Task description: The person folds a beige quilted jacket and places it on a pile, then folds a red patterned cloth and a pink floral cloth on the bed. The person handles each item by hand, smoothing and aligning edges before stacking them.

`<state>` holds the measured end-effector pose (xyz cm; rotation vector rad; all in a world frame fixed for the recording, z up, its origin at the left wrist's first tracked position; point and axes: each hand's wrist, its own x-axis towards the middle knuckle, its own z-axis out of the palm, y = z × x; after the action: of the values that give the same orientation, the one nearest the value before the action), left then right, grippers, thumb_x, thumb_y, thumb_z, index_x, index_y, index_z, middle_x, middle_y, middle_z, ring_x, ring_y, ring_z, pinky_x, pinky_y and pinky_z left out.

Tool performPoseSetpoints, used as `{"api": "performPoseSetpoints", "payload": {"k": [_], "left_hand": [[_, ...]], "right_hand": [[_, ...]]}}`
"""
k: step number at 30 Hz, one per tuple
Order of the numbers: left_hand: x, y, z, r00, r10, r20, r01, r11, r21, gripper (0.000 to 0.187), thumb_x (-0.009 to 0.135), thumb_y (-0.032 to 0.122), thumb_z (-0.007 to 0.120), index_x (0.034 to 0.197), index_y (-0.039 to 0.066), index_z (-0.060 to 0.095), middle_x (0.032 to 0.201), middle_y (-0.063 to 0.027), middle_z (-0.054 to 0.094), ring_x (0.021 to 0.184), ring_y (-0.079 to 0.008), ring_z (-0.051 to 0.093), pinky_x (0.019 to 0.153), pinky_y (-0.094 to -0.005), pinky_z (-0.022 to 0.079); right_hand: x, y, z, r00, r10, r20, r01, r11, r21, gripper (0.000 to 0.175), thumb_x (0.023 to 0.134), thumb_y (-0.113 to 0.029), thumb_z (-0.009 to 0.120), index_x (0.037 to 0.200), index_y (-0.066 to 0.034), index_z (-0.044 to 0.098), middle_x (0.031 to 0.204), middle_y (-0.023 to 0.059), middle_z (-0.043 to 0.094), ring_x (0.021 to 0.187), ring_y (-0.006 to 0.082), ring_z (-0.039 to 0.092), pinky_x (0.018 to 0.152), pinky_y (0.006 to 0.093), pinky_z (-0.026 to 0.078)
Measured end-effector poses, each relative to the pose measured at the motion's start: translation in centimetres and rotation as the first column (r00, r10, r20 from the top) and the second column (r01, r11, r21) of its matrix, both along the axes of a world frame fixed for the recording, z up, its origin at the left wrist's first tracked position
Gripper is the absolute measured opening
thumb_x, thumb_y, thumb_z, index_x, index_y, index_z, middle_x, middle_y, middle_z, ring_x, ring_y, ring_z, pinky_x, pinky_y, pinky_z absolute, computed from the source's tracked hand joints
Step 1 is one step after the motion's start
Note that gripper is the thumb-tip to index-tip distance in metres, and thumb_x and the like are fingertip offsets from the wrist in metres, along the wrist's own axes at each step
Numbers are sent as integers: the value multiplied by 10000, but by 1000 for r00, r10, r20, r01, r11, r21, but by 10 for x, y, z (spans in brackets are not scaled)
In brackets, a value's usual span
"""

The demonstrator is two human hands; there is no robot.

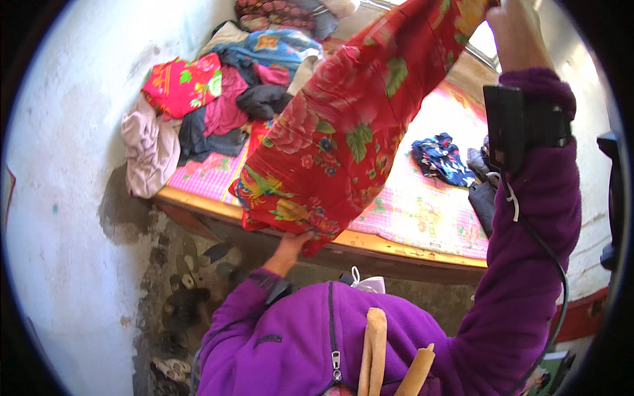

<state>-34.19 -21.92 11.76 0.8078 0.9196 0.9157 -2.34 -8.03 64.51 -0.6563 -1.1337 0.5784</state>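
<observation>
A large red floral cloth (342, 128) hangs stretched between my two hands, slanting from upper right to lower left. My right hand (515, 29) is raised high near the top edge and grips one end of it. Low down, my left hand (290, 250) pinches the cloth's lower edge, just in front of the bed platform's wooden edge. The cloth covers part of the pink checked bed mat (421, 222) behind it. Most of the right hand's fingers are hidden or blurred against the bright window.
A heap of clothes lies at the left: a mauve garment (148, 148), a bright red floral cloth (185, 84) and a blue patterned cloth (267, 47). A navy printed garment (441, 161) lies on the mat's right side. Several shoes (188, 277) stand on the floor beside the wall (64, 198).
</observation>
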Motion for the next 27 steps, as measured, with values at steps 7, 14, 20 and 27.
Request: {"api": "performPoseSetpoints", "payload": {"k": [7, 14, 20, 27], "left_hand": [[-186, 14, 163, 811, 555, -185, -283, 650, 705, 224, 956, 133, 461, 1056, 2, 614, 1008, -88, 631, 936, -214, 591, 892, -355, 451], [-273, -22, 215, 712, 434, 551, -678, 628, 382, 224, 949, 198, 508, 1090, 47, 596, 1110, -100, 626, 1057, -208, 572, 963, -399, 421], [-315, -15, 213, 732, 607, 310, -679, 618, 396, 165, 945, 210, 527, 988, 69, 601, 954, -44, 629, 890, -137, 594, 803, -300, 478], [-293, -25, 258, 417, 898, -143, 63, 128, 990, 457, 910, 270, 599, 1248, -8, 467, 1159, -100, 539, 1041, -193, 532, 934, -326, 419]], "right_hand": [[143, -86, -60, 963, -254, -88, 238, 957, -164, 180, 885, -49, 485, 1029, 22, 567, 966, 119, 627, 921, 230, 611, 831, 357, 506], [136, -220, -247, 992, -109, -60, 76, 913, -400, 375, 917, -148, 508, 1269, -32, 447, 1134, 103, 591, 993, 231, 605, 890, 364, 485], [42, -282, -324, 947, 209, -244, -318, 500, -806, 565, 798, -113, 648, 1307, 27, 447, 1191, 98, 576, 1031, 166, 575, 914, 308, 454], [99, -317, -185, 889, -225, -398, 157, 968, -197, 510, 932, -224, 472, 1398, -62, 343, 1174, 75, 581, 998, 162, 593, 891, 341, 491]]}}
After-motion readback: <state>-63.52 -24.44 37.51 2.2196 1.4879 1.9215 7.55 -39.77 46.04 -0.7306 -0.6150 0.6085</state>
